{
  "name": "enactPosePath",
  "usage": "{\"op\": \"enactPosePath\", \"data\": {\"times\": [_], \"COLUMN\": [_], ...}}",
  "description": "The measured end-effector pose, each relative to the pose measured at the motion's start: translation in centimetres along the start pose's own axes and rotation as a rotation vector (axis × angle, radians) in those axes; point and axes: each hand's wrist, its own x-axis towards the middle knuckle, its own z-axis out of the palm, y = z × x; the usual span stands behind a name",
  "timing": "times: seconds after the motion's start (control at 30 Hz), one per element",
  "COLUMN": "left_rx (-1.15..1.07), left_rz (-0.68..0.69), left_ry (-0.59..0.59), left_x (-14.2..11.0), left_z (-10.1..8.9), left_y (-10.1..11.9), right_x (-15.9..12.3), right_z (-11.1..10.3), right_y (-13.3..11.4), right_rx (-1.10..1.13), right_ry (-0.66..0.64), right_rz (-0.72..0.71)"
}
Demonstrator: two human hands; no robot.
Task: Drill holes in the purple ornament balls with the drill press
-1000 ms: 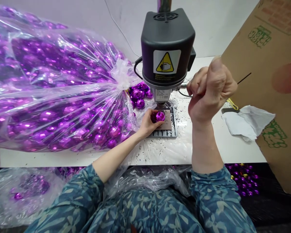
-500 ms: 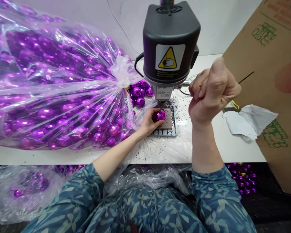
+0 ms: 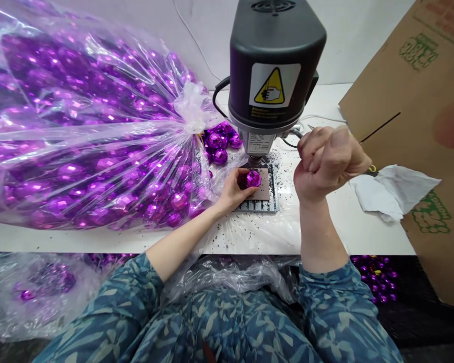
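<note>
My left hand (image 3: 236,187) pinches a shiny purple faceted bauble (image 3: 253,178) between thumb and fingers. The bauble rests on a small beige board (image 3: 264,189) over the slotted metal base (image 3: 276,204) of a bench drill press (image 3: 278,55). Directly above it is the machine's spindle (image 3: 254,160); I cannot tell whether a bit touches the bauble. To the right, my right hand (image 3: 327,161) is a raised fist around the press's feed lever (image 3: 380,127), whose thin dark rod sticks out past the knuckles. The grip itself is mostly hidden.
A big clear bag (image 3: 79,126) of purple baubles fills the left, with loose baubles (image 3: 220,157) by its knot. Crumpled white paper (image 3: 397,191) lies near a cardboard box (image 3: 431,161) at right. Dark flakes litter the white table (image 3: 245,239). More baubles (image 3: 378,277) lie below.
My right fist has come down somewhat along with the lever rod. The drill press head looks larger and higher in view. My left hand and the bauble have barely moved.
</note>
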Motion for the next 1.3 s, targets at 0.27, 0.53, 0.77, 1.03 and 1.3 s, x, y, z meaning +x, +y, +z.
{"op": "enactPosePath", "data": {"times": [0.27,0.53,0.77,1.03,1.3], "left_rx": [0.027,-0.014,-0.006,0.202,0.291], "left_rz": [0.016,0.007,-0.004,-0.044,0.023], "left_ry": [0.018,0.019,0.019,-0.159,-0.670], "left_x": [0.0,0.0,0.1,-3.9,-6.4], "left_z": [0.2,0.2,0.4,-3.1,-8.5], "left_y": [-0.4,-0.4,0.2,5.8,8.3], "right_x": [-1.2,-2.3,-0.9,4.1,3.8], "right_z": [-0.8,-1.5,-0.5,1.7,1.7], "right_y": [1.0,1.8,0.5,0.3,0.3], "right_rx": [0.010,0.053,0.061,-0.058,0.016], "right_ry": [0.014,0.006,-0.020,-0.031,0.000], "right_rz": [-0.110,-0.149,-0.079,0.240,0.210]}}
